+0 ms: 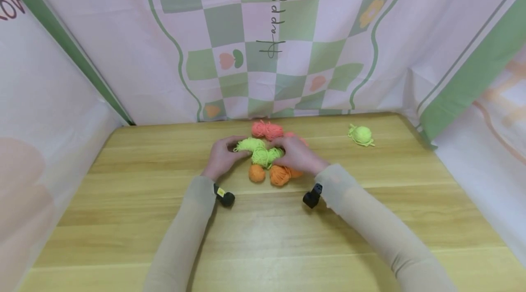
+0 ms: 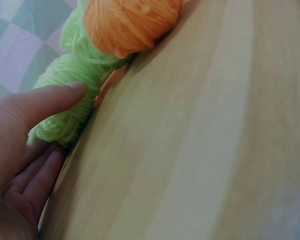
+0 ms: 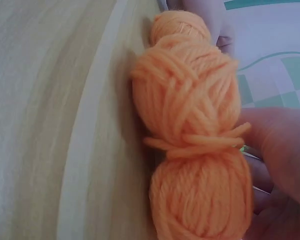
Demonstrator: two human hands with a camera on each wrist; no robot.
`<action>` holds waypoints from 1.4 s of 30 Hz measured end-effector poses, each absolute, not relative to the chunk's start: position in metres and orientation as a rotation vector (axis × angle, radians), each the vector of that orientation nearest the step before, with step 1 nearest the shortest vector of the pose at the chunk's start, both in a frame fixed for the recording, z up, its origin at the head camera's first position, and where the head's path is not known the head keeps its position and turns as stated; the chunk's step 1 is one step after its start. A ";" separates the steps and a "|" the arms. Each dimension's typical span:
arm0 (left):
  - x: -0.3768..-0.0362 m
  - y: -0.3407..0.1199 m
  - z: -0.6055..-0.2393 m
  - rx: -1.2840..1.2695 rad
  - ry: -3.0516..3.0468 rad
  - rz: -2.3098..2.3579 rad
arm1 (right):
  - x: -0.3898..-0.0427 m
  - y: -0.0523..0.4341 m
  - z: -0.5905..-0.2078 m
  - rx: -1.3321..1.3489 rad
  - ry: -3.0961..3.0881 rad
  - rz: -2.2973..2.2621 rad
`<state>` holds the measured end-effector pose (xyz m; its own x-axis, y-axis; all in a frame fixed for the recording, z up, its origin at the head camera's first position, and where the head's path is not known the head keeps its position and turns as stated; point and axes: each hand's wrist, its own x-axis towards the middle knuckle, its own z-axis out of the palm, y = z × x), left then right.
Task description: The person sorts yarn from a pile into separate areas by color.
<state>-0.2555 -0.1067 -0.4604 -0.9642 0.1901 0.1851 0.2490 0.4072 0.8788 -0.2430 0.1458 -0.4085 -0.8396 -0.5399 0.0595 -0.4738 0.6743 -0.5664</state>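
**A:** Head view first: where is the yarn, and what are the hands doing?

**B:** A cluster of small balls sits on the wooden table [image 1: 370, 219], toward its far edge. The left hand [image 1: 222, 157] curls round the green yarn [image 1: 260, 151], thumb on top and fingers tucked below it, as the left wrist view shows. The right hand [image 1: 297, 155] is cupped over that cluster's right side, fingers bent against the green strands and an orange ball [image 1: 280, 175]. Whether it truly grips or only rests there, I can't tell; the right wrist view shows just a fingertip beside the orange wool.

**A:** What else lies around that cluster?

**B:** A second orange ball [image 1: 256, 173] on its near side, a coral skein [image 1: 267, 130] just behind it, and a lone green ball [image 1: 361, 135] well off to the right, near the table's back corner.

**A:** How should the hands treat it?

**B:** My judgement: keep the hold light and work with both hands close together, so the loose loops don't snag or unwind. Lifting straight up would likely drag neighbouring balls along.

**A:** And the feel of things?

**B:** Soft, fuzzy, plied wool, wound loosely; the orange is waisted by a wrap of its own strand, giving two lobes. The green is lumpier, with stray ends. The table is smooth, pale, grained.
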 end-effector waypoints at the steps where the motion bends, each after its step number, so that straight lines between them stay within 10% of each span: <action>1: -0.256 -0.107 -0.461 -0.405 -2.588 -1.632 | -0.242 0.146 -0.409 -0.839 2.765 -0.900; 42: -0.257 -0.106 -0.462 -0.406 -2.578 -1.617 | -0.222 0.186 -0.378 -0.780 2.752 -1.287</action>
